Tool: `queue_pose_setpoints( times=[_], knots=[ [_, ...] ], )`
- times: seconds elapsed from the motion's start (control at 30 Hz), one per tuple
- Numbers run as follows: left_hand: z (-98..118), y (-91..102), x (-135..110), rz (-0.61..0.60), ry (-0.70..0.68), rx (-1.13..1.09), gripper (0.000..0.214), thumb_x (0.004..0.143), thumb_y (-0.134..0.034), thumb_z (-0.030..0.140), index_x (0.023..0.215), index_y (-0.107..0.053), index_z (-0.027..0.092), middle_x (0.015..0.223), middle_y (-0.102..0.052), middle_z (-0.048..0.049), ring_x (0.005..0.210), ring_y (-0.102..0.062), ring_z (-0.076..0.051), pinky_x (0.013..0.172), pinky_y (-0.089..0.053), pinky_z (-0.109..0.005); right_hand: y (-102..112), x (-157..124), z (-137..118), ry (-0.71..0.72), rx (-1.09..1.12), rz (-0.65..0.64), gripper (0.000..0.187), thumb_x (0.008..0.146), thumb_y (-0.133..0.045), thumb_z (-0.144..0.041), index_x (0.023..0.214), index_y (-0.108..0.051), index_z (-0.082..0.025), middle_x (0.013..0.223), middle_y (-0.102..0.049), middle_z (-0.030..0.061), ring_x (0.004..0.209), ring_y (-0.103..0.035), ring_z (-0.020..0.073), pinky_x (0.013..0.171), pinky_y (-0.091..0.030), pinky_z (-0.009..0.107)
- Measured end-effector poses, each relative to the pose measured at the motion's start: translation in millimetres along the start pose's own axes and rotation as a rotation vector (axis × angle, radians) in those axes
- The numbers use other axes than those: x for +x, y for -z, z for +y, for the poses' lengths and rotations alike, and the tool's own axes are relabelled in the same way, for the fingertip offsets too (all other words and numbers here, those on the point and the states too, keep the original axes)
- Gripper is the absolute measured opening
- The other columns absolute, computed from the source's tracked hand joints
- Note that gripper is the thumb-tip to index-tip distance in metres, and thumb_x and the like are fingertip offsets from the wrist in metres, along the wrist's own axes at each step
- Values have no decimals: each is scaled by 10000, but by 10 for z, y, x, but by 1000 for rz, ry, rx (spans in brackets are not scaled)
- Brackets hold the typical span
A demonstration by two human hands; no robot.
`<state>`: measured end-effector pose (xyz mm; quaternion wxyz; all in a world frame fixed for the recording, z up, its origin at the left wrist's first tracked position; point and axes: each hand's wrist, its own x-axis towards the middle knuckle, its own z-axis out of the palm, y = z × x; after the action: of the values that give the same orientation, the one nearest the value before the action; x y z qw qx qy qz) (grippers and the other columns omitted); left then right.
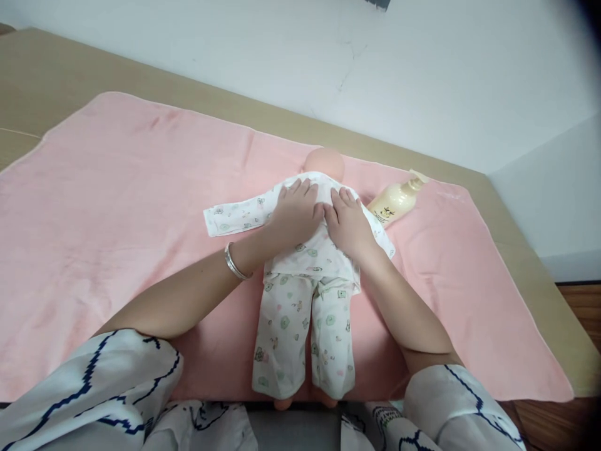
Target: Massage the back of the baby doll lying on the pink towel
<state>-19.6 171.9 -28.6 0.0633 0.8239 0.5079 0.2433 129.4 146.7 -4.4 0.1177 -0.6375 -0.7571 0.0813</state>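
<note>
A baby doll (325, 163) lies stretched out on a pink blanket, its bald head away from me and its feet at the near edge. It wears a white printed top (312, 254) and matching trousers (284, 326). My left hand (298, 213) lies flat on the upper left of the top, fingers stretched out. Beside it, my right hand (347, 222) rests flat on the upper right, thumbs nearly meeting. Both hands hold nothing. The doll's left-side sleeve (237, 216) reaches outward; the other sleeve is partly hidden by my right arm.
A cream pump bottle (397, 199) lies tilted on the blanket, right of the doll. The pink blanket (117, 207) covers most of the wooden table (154, 78). A white wall (263, 56) runs along the table's far edge.
</note>
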Motion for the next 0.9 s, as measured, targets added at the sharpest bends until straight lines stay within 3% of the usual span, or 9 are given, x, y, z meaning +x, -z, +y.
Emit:
queue_pose_setpoints(
  times=[0.13,0.23,0.33,0.47,0.67,0.77,0.9],
  knots=[
    [-134,-26,87,-21,54,-40,472,993,-401,235,1398,-540,36,1489,-565,-218,1428,-487,-341,1222,-348,-562,78,-167,-132,57,3,-17,556,1034,-366,-290,1528,-480,-60,1611,-433,226,1555,-339,351,1283,-296,505],
    [-30,-30,12,35,84,30,491,1016,-400,265,1419,-528,15,1496,-550,-242,1449,-467,-362,1227,-339,-555,91,-115,-28,42,75,1,534,1036,-358,-299,1511,-520,-118,1603,-466,175,1539,-382,315,1275,-323,499],
    [149,4,-119,51,92,110,487,1029,-396,258,1419,-541,5,1480,-561,-259,1440,-489,-369,1203,-387,-514,38,37,160,54,156,29,567,1060,-296,-398,1530,-493,-152,1625,-439,145,1561,-341,295,1284,-278,545],
    [236,59,-182,34,60,158,444,996,-424,199,1365,-601,27,1447,-595,-248,1390,-544,-373,1146,-458,-498,-46,123,222,50,116,61,598,1064,-251,-430,1547,-454,-140,1661,-368,165,1585,-265,349,1267,-222,640],
    [-39,52,35,13,34,104,348,981,-400,217,1135,-690,99,1187,-701,-193,1185,-634,-332,1057,-502,-486,22,-110,-63,31,-13,123,499,1032,-311,-318,1415,-583,-149,1494,-591,176,1441,-512,353,1124,-476,560],
    [-67,20,62,5,59,92,398,1000,-381,237,1239,-644,59,1280,-671,-226,1259,-598,-355,1101,-460,-511,72,-171,-114,37,-18,102,466,1025,-339,-317,1368,-620,-177,1495,-593,163,1432,-525,350,1092,-506,555],
    [163,7,-104,38,106,122,498,1025,-388,267,1449,-503,32,1507,-531,-257,1430,-479,-399,1185,-374,-569,32,-39,53,40,40,96,522,1040,-324,-383,1443,-567,-156,1536,-554,157,1494,-454,325,1180,-432,561]
  ],
)
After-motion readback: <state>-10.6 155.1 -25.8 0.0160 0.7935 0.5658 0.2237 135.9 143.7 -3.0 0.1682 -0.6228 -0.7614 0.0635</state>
